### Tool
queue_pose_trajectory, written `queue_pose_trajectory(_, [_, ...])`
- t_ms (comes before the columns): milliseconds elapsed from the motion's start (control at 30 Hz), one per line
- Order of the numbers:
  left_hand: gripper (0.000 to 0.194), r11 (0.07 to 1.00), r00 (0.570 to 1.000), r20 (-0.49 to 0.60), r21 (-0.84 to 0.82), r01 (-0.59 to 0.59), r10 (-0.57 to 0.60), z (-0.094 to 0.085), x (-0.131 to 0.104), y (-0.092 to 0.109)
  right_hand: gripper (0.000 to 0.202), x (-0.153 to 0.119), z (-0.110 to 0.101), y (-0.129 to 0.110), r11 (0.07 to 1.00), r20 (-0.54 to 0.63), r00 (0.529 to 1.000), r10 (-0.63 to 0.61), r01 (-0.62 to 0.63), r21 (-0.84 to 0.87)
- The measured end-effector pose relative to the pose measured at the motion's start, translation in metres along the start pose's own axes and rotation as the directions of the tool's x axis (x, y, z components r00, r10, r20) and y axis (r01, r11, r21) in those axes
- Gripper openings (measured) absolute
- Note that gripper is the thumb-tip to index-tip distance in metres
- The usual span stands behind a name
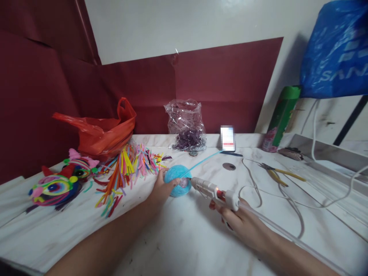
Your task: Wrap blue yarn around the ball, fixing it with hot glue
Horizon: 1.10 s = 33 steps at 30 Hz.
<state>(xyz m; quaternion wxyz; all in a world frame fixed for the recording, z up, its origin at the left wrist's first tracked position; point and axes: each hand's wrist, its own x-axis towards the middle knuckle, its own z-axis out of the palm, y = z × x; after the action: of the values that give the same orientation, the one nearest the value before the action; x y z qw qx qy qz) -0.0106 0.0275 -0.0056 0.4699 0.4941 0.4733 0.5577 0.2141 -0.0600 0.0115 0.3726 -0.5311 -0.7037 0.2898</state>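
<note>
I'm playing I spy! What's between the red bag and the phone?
A clear plastic bag with dark purple stuff inside, and a small disc in front; the head view shows both between the red bag and phone.

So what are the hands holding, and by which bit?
The right hand holds the white glue gun by its handle. The left hand holds the blue yarn ball by its left side.

- We look from the head, forward and down over the table (169, 245).
- We view the left hand (163, 188) and right hand (236, 217) from close behind.
- We face the wall (184, 27) on the far side.
</note>
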Motion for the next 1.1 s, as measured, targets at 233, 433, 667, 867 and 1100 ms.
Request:
queue_pose_trajectory(233, [0.056,0.998,1.0,0.012,0.053,-0.026,0.025,-0.0016,0.0022,-0.002,0.029,0.0016,0.004,0.0032,1.0,0.014,1.0,-0.015,0.015,-0.023])
queue_pose_trajectory(433, [0.056,0.996,1.0,0.018,0.086,-0.015,0.013,-0.0016,0.002,-0.0023,0.03,0.0013,0.0031,0.0026,0.999,0.018,0.999,-0.039,0.039,-0.018])
queue_pose_trajectory(667, [0.056,0.997,1.0,0.009,0.082,-0.017,0.016,-0.0017,0.0034,-0.0046,0.028,0.0017,0.0008,0.0009,1.0,0.006,1.0,-0.005,0.005,-0.018])
queue_pose_trajectory(867, [0.053,0.996,1.0,0.002,0.084,-0.024,0.023,-0.0029,0.0026,-0.0035,0.027,0.0046,0.0014,0.0001,0.999,0.002,1.0,-0.007,0.007,-0.035])
queue_pose_trajectory(1100, [0.053,0.998,0.999,0.023,0.05,-0.026,0.025,-0.0032,0.0034,-0.0035,0.03,0.0017,0.0016,-0.0034,1.0,0.019,1.0,0.015,-0.014,-0.007])
